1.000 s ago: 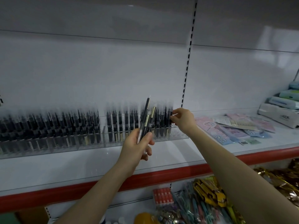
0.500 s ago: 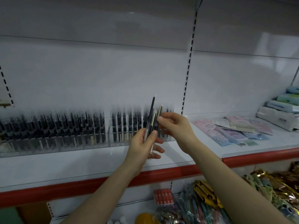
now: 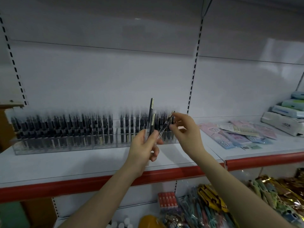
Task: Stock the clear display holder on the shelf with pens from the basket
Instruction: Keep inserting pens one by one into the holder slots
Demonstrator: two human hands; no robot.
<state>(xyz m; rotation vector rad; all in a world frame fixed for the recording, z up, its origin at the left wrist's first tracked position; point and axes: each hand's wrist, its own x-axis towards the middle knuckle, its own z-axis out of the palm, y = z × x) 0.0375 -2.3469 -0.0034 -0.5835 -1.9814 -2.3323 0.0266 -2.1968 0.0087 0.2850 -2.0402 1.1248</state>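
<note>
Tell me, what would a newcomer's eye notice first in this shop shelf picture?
Two bare hands meet at the centre: the left hand grips a small bunch of slim dark pens, and the right hand pinches one slim dark pen slanting beside it. Behind them, a long clear plastic display holder packed with upright dark pens lines the white shelf with a red front edge.

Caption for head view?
Right hand pinches a pen from the bunch in the left hand, by the clear display holder.

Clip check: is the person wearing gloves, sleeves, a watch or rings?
No gloves on the left hand or right hand. No rings, watch or bracelet show. The left forearm and right forearm are bare to the frame edge; no sleeve in view.
</note>
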